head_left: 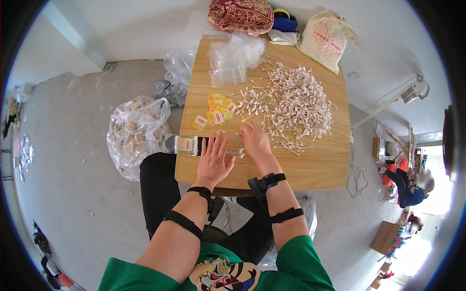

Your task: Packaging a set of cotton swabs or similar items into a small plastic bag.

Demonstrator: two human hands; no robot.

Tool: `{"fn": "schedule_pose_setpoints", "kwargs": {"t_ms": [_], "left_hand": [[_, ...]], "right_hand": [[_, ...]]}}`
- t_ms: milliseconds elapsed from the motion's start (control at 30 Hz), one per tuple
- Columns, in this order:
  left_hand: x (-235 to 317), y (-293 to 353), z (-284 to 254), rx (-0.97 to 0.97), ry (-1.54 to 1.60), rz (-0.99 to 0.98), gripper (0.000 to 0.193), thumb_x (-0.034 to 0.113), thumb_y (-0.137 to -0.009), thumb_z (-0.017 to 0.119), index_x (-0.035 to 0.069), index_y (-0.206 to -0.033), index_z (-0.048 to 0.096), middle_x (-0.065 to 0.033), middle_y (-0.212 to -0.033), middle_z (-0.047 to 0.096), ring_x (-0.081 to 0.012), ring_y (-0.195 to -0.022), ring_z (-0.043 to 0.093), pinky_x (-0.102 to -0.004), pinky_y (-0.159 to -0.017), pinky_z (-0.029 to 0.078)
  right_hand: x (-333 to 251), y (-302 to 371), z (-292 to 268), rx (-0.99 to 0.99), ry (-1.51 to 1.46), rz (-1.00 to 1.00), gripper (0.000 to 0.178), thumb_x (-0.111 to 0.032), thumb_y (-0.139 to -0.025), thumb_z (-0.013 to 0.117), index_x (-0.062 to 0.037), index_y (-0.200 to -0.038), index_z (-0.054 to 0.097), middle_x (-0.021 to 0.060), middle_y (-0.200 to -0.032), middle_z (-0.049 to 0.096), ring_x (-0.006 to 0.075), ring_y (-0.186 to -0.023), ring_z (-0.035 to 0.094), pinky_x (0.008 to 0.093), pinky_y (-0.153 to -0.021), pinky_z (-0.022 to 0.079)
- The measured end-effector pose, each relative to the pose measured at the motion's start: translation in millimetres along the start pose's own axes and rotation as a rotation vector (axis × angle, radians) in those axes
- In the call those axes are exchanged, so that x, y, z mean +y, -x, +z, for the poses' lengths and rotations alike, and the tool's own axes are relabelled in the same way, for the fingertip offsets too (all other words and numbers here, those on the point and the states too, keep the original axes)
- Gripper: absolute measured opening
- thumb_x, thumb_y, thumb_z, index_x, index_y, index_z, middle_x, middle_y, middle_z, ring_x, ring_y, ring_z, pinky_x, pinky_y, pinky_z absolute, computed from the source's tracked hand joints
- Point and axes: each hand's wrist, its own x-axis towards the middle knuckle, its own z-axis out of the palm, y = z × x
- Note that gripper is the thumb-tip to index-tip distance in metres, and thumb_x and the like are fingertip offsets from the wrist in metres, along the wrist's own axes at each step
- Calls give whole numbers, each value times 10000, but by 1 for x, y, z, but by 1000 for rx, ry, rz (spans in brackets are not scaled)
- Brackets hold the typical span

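My left hand (213, 157) lies with fingers stretched out over a flat row of cotton swabs (236, 152) near the table's front left edge. Left of it, a small clear packet (186, 145) holds swabs and a yellow card, with a black strip between packet and fingers. My right hand (256, 142) is closed in a pinch beside the row's right end; a single cotton swab (232, 133) reaches left from its fingertips. Beyond that hand spreads a large heap of loose cotton swabs (301, 99). Several yellow cards (219, 110) lie behind my left hand.
Clear plastic bags (228, 58) lie at the wooden table's (310, 169) far left. A cloth drawstring bag (329, 39) and a red patterned cloth (240, 15) stand at the back. A bag of filled packets (136, 138) sits left of the table. Other people are far right.
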Motion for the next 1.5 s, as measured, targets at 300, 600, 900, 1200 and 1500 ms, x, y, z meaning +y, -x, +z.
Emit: {"fn": "schedule_pose_setpoints", "kwargs": {"t_ms": [300,600,900,1200,1500], "left_hand": [[-2,-1,2,-39,62,45,692,333,-923,586,76,-1506,316,-117,-1595,269,-230,-1469,274,-428,-1206,207],[-4,-1,1,-53,-12,93,669,343,-942,549,63,-1504,318,-96,-1586,299,-201,-1464,287,-402,-1210,204],[-3,1,-1,-53,4,54,700,353,-927,553,66,-1513,300,-112,-1603,252,-230,-1479,250,-394,-1217,176],[-2,-2,0,-75,4,46,694,363,-925,551,79,-1512,314,-109,-1605,249,-236,-1484,237,-406,-1216,172],[-1,-2,0,-47,13,79,609,319,-903,582,39,-1427,445,-140,-1571,313,-272,-1470,267,-439,-1199,211]], "right_hand": [[1,49,8,39,-49,43,57,-107,-861,616,-76,-909,608,110,-919,613,336,-908,616,455,-740,519],[1,13,8,269,-150,277,106,-151,-845,683,-86,-884,609,127,-892,603,352,-819,628,443,-708,515],[0,16,13,251,8,198,70,-124,-855,646,-79,-851,593,120,-889,596,349,-800,620,454,-692,504],[-8,52,3,151,-159,165,83,-129,-833,671,-68,-812,619,115,-857,606,342,-799,620,445,-682,505],[-25,18,16,142,36,360,118,-184,-818,678,-82,-784,630,115,-862,637,332,-819,641,437,-725,528]]}}
